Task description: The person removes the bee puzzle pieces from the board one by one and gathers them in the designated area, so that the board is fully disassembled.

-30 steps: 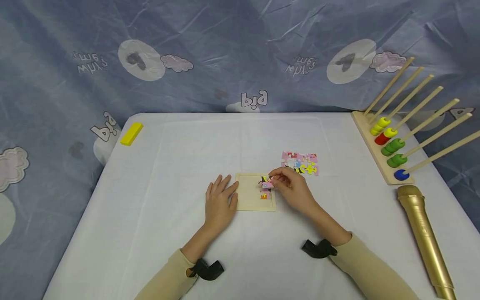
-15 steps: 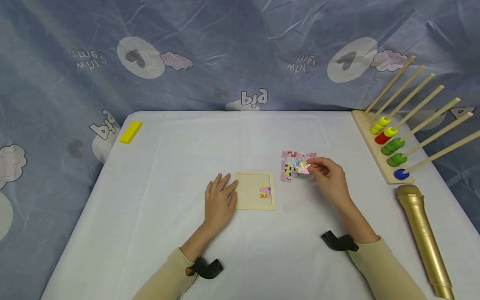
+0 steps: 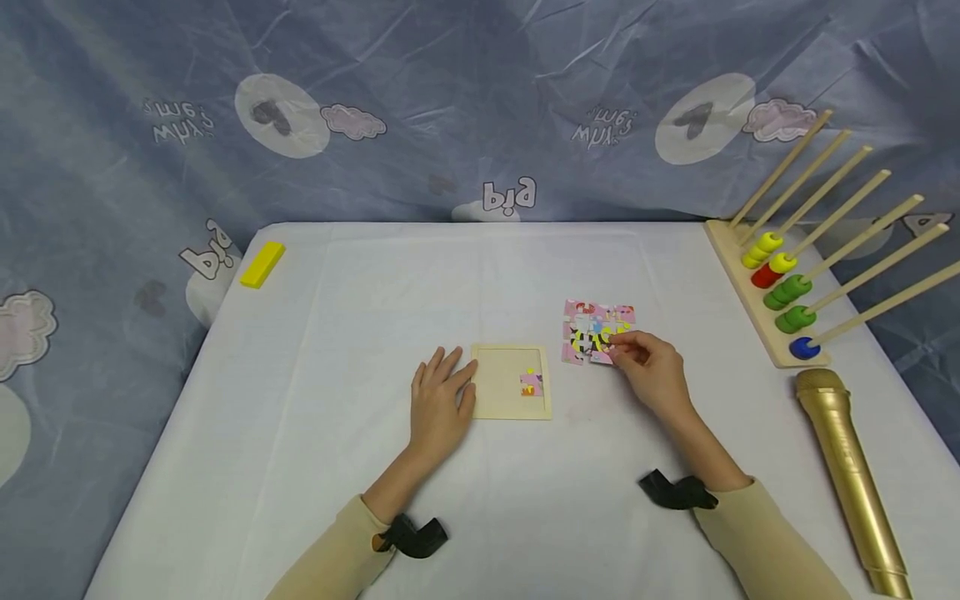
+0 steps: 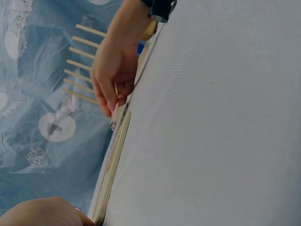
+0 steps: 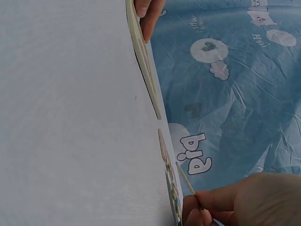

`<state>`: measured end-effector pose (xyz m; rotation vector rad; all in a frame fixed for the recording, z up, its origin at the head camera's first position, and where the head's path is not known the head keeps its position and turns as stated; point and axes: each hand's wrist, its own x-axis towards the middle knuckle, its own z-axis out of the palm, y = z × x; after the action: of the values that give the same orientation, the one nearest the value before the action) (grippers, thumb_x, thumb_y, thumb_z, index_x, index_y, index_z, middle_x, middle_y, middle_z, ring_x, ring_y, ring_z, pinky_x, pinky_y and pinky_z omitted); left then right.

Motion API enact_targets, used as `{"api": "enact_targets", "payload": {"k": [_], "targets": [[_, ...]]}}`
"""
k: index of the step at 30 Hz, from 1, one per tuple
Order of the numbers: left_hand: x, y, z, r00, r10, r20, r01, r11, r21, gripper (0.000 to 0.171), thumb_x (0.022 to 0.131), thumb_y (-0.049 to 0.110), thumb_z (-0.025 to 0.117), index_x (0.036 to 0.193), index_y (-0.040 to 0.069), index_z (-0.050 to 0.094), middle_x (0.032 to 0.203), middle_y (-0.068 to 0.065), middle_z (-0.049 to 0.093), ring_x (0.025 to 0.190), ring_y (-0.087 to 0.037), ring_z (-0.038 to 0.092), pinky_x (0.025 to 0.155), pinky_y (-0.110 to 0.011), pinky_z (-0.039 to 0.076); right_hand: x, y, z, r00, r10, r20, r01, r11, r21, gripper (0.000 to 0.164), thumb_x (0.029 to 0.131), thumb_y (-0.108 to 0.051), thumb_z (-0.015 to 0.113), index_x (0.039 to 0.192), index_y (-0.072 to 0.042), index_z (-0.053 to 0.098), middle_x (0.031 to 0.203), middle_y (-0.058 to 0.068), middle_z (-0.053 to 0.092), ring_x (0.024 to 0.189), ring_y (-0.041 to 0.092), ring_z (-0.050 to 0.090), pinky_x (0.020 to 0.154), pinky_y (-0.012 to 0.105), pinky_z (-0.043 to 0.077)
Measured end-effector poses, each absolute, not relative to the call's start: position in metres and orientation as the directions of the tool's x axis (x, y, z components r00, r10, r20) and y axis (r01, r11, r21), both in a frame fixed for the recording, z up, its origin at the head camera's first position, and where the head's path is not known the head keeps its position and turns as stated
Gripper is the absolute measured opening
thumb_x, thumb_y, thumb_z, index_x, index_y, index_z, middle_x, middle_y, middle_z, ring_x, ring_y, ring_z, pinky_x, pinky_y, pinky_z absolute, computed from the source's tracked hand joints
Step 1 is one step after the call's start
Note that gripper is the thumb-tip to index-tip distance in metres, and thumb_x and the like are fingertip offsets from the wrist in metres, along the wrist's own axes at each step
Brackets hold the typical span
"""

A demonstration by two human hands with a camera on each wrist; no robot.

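My right hand (image 3: 654,375) pinches a pink jigsaw piece (image 3: 602,357) between thumb and fingers. The piece is at the near right part of a partly joined pink, yellow and black jigsaw (image 3: 579,318). In the right wrist view the held piece (image 5: 186,181) looks tilted, one edge raised. My left hand (image 3: 441,404) lies with fingers extended, touching the left edge of a square wooden puzzle tray (image 3: 495,392). Inside that tray, near its right side, lies one loose pink jigsaw piece (image 3: 531,386). My right hand covers the jigsaw's near right corner.
A wooden peg abacus (image 3: 765,308) with coloured beads stands at the right edge of the white-covered table (image 3: 390,292). Below it lies a gold microphone (image 3: 851,475). A yellow block (image 3: 262,265) is at the far left corner, and a printed blue cloth (image 3: 420,108) hangs behind.
My right hand has carried the jigsaw piece from the tray rightward to the jigsaw, then lowered it toward the near right part. The left hand has stayed in place.
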<state>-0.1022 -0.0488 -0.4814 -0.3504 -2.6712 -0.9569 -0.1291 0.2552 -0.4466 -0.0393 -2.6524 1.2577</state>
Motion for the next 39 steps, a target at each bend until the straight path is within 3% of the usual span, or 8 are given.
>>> {"api": "enact_targets", "payload": {"k": [32,39], "targets": [[-0.102,-0.049,-0.482,-0.93,0.13,0.344,0.319,0.75,0.58,0.032,0.09,0.01,0.064,0.121,0.008,0.07,0.14,-0.016,0.056,0.14,-0.037,0.04,0.113,-0.061,0.024,-0.131,0.255,-0.458,-0.96,0.066,0.274,-0.146,0.715,-0.684,0.012,0.081,-0.001,0.076,0.092,0.002,0.073,0.081,0.013,0.066,0.066,0.001,0.051,0.06,0.006,0.04],[-0.103,-0.049,-0.483,-0.927,0.133,0.349,0.326,0.746,0.581,0.032,0.09,0.009,0.064,0.121,0.007,0.07,0.14,-0.017,0.056,0.139,-0.038,0.04,0.112,-0.062,0.024,-0.131,0.254,-0.459,-0.959,0.058,0.276,-0.147,0.732,-0.666,0.015,0.079,-0.001,0.078,0.093,0.002,0.072,0.08,0.013,0.066,0.066,0.007,0.052,0.058,0.007,0.039]]}}
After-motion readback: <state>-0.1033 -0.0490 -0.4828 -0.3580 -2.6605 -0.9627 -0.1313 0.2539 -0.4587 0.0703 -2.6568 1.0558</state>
